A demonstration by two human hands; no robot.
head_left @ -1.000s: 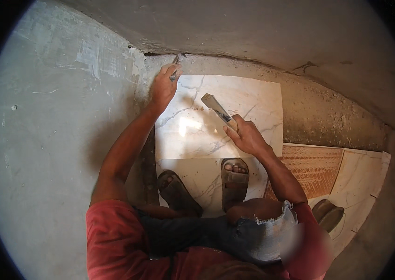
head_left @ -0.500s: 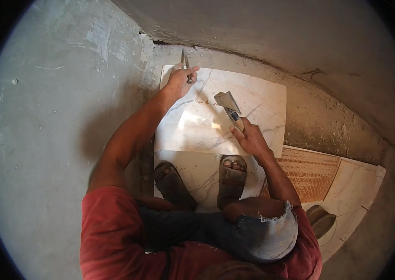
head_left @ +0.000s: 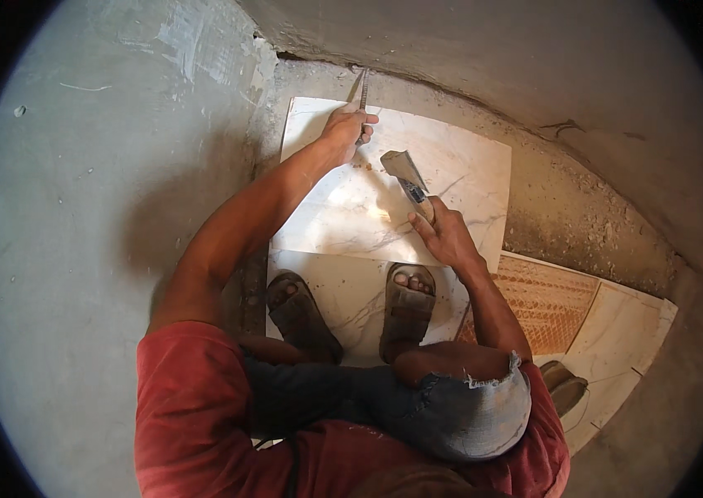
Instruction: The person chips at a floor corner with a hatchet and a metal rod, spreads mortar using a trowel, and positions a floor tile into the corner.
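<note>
My left hand (head_left: 350, 131) is closed around a thin, ribbed metal chisel (head_left: 364, 93). The chisel's far end points at the rough strip along the foot of the back wall; whether it touches there, I cannot tell. Lower and to the right, my right hand (head_left: 448, 236) grips the handle of a hammer (head_left: 404, 170), its broad metal head raised toward the left hand and apart from the chisel. Below both hands lies a large white marble-patterned tile (head_left: 451, 187), with small brown crumbs on it near the middle.
A grey wall (head_left: 77, 207) rises close on the left, another wall (head_left: 484, 50) at the back. My sandalled feet stand on a nearer tile (head_left: 351, 311). At right, a tile with a brown ridged face (head_left: 542, 299) lies beside a dark rounded object (head_left: 561, 388) with a thin cord.
My left hand has moved right along the back wall with the chisel, which now stands more upright. My right hand keeps the hammer in nearly the same spot; the view has shifted slightly.
</note>
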